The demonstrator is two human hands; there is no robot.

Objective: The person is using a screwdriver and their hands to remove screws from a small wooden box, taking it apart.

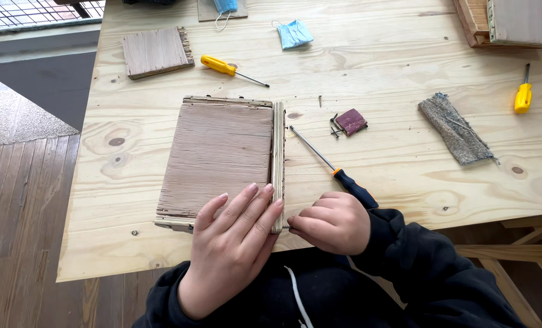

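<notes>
Weathered wooden panel (219, 155) lies flat on the desk (374, 54), near its front edge. Left hand (231, 246) rests spread and flat on the panel's near right corner. Right hand (331, 222), curled, pinches something small at that corner; what it is cannot be told.

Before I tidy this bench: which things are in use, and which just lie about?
In use:
left hand flat on the wooden panel
right hand at its side strip
black-handled screwdriver beside it

Lying about:
yellow screwdrivers
small board
blue masks
grey cloth
reddish block
</notes>
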